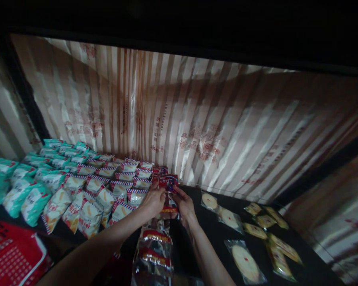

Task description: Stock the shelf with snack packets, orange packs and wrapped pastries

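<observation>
Caught mid-reach at a dark shelf (217,232): my left hand (153,201) and right hand (184,205) meet, each pinching a lower corner of a small red packet (168,182). The packet stands just beyond my fingertips, on their far side. Its long axis runs left to right, and neither hand is nearer than the other. It is glossy red with a blue patch, the print too small to read. A strip (154,248) of red-banded packets trails near me below the hands. Snack bags (89,198) lie left, wrapped cakes (245,263) right.
</observation>
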`<state>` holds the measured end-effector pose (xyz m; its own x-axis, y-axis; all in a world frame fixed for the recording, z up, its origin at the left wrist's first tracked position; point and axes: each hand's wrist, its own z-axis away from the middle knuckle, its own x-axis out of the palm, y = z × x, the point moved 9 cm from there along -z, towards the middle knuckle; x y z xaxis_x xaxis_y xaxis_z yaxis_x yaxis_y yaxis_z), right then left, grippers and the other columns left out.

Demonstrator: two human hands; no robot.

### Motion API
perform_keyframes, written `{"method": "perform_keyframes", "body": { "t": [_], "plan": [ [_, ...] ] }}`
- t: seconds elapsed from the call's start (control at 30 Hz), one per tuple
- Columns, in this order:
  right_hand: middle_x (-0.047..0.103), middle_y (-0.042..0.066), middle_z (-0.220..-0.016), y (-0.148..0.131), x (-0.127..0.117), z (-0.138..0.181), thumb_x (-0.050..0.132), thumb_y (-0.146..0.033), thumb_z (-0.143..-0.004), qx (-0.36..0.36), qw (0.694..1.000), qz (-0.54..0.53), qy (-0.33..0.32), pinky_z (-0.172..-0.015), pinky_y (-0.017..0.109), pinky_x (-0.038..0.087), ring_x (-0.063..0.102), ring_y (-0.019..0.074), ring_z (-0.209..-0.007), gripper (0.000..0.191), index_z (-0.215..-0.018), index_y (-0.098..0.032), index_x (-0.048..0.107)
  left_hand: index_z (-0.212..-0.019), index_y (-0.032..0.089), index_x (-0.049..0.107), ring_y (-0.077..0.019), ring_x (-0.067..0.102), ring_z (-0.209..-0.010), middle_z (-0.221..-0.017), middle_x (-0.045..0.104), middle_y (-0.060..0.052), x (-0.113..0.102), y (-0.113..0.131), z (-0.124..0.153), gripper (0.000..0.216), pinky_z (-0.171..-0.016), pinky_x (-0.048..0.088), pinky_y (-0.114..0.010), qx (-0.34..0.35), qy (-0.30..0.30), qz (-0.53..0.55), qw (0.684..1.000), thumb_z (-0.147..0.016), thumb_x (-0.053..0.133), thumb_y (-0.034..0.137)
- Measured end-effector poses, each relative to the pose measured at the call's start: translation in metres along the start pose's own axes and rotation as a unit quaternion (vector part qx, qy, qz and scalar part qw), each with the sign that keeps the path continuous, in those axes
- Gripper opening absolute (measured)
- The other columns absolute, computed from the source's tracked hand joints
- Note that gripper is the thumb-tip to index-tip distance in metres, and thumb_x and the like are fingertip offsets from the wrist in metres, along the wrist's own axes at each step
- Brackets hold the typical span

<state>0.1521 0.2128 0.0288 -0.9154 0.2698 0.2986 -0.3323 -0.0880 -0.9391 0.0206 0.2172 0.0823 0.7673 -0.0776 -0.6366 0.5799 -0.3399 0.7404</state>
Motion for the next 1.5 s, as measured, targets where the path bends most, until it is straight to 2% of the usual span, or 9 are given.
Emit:
{"method": "perform_keyframes", "body": {
  "t": [0.17, 0.33, 0.53, 0.77, 0.9, 1.07, 1.27, 1.37, 1.5],
  "plan": [
    [0.067, -0.001, -0.059, 0.009, -0.003, -0.047, 0.071, -0.029, -0.046, -0.019, 0.999, 0.044, 0.008, -0.052, 0.028, 0.047, 0.061, 0.0171, -0.053, 0.053, -0.097, -0.014, 0.066, -0.099, 0.018, 0.064, -0.0233, 0.047, -0.116, -0.115, 0.059, -0.010, 0.014, -0.002, -0.016, 0.031, -0.104, 0.033, -0.039, 0.007, -0.009, -0.031, 0.999, -0.083, 0.037, 0.022],
    [0.067, -0.001, -0.061, 0.011, 0.000, -0.077, 0.068, -0.027, -0.052, -0.049, 0.990, 0.129, 0.016, -0.051, 0.027, 0.047, 0.060, 0.0162, -0.054, 0.039, -0.089, -0.016, 0.067, -0.109, 0.009, 0.059, -0.0275, 0.044, -0.120, -0.122, 0.055, -0.018, 0.025, -0.003, -0.021, 0.038, -0.105, 0.029, -0.040, 0.017, -0.047, -0.090, 0.995, -0.080, 0.037, 0.019],
    [0.067, 0.001, -0.061, 0.006, 0.012, -0.102, 0.058, -0.018, -0.060, -0.082, 0.968, 0.238, 0.023, -0.051, 0.028, 0.047, 0.060, 0.0164, -0.053, 0.031, -0.089, -0.015, 0.068, -0.125, 0.004, 0.047, -0.0304, 0.030, -0.132, -0.137, 0.041, -0.020, 0.031, -0.018, -0.032, 0.051, -0.109, 0.022, -0.040, -0.040, -0.053, -0.078, 0.995, -0.078, 0.041, 0.024],
    [0.068, 0.001, -0.063, -0.004, 0.023, -0.118, 0.055, -0.011, -0.061, -0.116, 0.933, 0.340, 0.028, -0.064, 0.030, 0.049, 0.064, 0.0196, -0.065, 0.028, -0.083, -0.019, 0.071, -0.116, 0.009, 0.055, -0.0308, 0.040, -0.124, -0.126, 0.052, -0.020, 0.031, -0.020, -0.045, 0.043, -0.106, 0.027, -0.042, -0.036, -0.023, -0.035, 0.998, -0.076, 0.044, 0.021],
    [0.071, 0.005, -0.081, -0.011, 0.029, -0.117, 0.055, -0.011, -0.065, -0.142, 0.902, 0.405, 0.031, -0.079, 0.032, 0.047, 0.065, 0.0223, -0.084, 0.027, -0.084, -0.020, 0.072, -0.116, 0.007, 0.054, -0.0301, 0.040, -0.124, -0.123, 0.053, -0.021, 0.035, -0.019, -0.051, 0.042, -0.107, 0.025, -0.043, -0.032, -0.040, -0.056, 0.997, -0.077, 0.044, 0.018],
    [0.067, 0.009, -0.105, -0.019, 0.039, -0.112, 0.053, -0.012, -0.070, -0.175, 0.861, 0.476, 0.030, -0.093, 0.032, 0.040, 0.060, 0.0230, -0.102, 0.029, -0.092, -0.018, 0.071, -0.121, 0.007, 0.049, -0.0257, 0.039, -0.125, -0.128, 0.050, -0.017, 0.040, -0.026, -0.059, 0.047, -0.107, 0.026, -0.034, -0.060, -0.066, -0.117, 0.989, -0.075, 0.046, 0.018],
    [0.065, 0.010, -0.113, -0.024, 0.055, -0.107, 0.049, -0.020, -0.080, -0.238, 0.739, 0.629, 0.037, -0.104, 0.033, 0.030, 0.047, 0.0214, -0.121, 0.028, -0.099, -0.017, 0.070, -0.126, 0.004, 0.042, -0.0244, 0.038, -0.126, -0.133, 0.045, -0.018, 0.039, -0.032, -0.060, 0.049, -0.107, 0.026, -0.034, -0.069, -0.067, -0.135, 0.986, -0.079, 0.041, 0.018],
    [0.058, 0.010, -0.123, -0.021, 0.060, -0.107, 0.048, -0.019, -0.081, -0.265, 0.727, 0.634, 0.017, -0.103, 0.029, 0.032, 0.047, 0.0189, -0.121, 0.029, -0.101, -0.016, 0.069, -0.129, 0.003, 0.037, -0.0248, 0.036, -0.128, -0.135, 0.042, -0.019, 0.039, -0.032, -0.059, 0.053, -0.107, 0.025, -0.034, -0.072, -0.076, -0.139, 0.985, -0.078, 0.043, 0.015],
    [0.067, 0.004, -0.110, -0.012, 0.065, -0.110, 0.048, -0.017, -0.081, -0.276, 0.718, 0.637, -0.044, -0.106, 0.032, 0.028, 0.053, 0.0162, -0.114, 0.028, -0.098, -0.024, 0.069, -0.134, 0.000, 0.029, -0.0278, 0.031, -0.131, -0.139, 0.036, -0.023, 0.039, -0.030, -0.058, 0.061, -0.107, 0.024, -0.038, -0.079, -0.088, -0.148, 0.982, -0.077, 0.045, 0.015]
  ]
}}
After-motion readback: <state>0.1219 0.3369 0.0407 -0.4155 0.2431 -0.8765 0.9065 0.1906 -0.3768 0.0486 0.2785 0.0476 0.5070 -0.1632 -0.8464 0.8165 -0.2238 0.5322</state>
